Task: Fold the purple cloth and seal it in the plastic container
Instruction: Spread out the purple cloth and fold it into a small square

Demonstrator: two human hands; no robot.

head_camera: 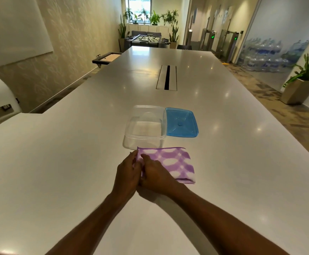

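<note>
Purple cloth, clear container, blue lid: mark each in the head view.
purple cloth [170, 162], head view, on the middle of its folded top face.
clear container [146, 138], head view, on its near rim.
blue lid [182, 124], head view, at the centre of its top, lying flat on the table.

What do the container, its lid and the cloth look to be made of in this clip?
Container: clear, glossy plastic; the table shows through its walls.
Lid: translucent blue plastic, smooth, with moulded ridges and a glare patch.
Purple cloth: soft, matte fabric, possibly microfibre or fleece, with a purple-and-white pattern and stitched edge; it lies folded in thick layers, with both hands on its left edge.
</note>
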